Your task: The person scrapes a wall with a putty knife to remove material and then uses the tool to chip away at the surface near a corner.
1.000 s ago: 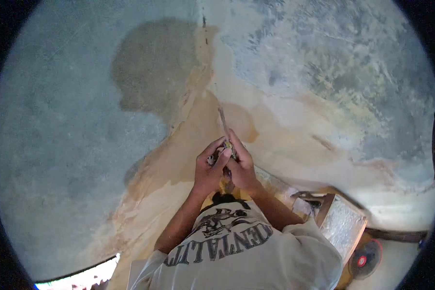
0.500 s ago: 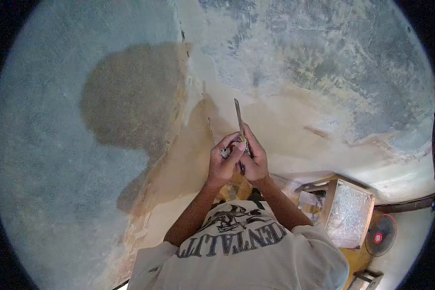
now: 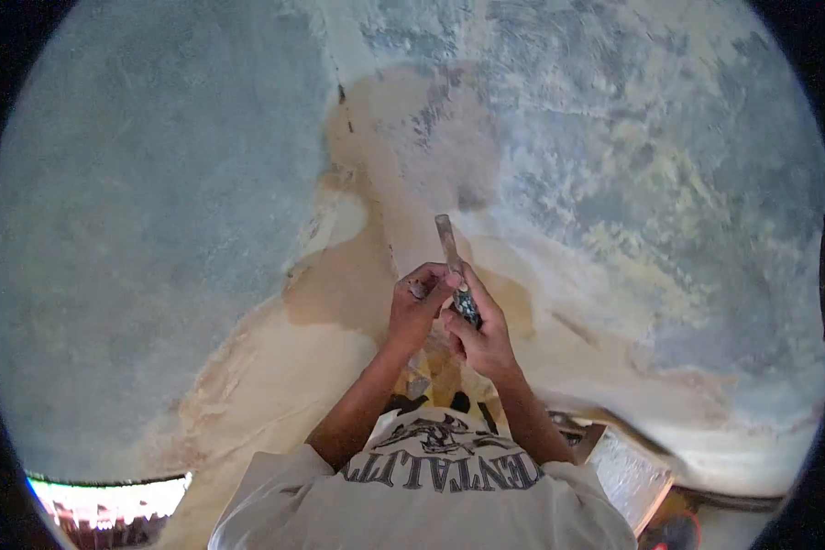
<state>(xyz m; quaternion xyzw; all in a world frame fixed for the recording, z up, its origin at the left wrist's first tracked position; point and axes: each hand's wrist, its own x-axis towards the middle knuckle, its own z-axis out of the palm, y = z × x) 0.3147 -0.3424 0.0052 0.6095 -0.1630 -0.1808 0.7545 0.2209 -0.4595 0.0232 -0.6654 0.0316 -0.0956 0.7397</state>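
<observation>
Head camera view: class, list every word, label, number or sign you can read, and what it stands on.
"ENTALIT": large dark letters on the pale shirt, seen upside down; both ends unclear.
Drawing beside those letters: any lettering too blurred to read.
Blade tool in the right hand: no marking can be read.

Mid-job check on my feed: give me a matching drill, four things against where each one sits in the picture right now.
Things:
1 tool
2 printed shirt
3 silvery box
4 bright opening

Places:
A bottom left edge
B blade rising above the left hand and right hand
C lower right
D bottom middle

Pairs: 1-B, 2-D, 3-C, 4-A
</observation>
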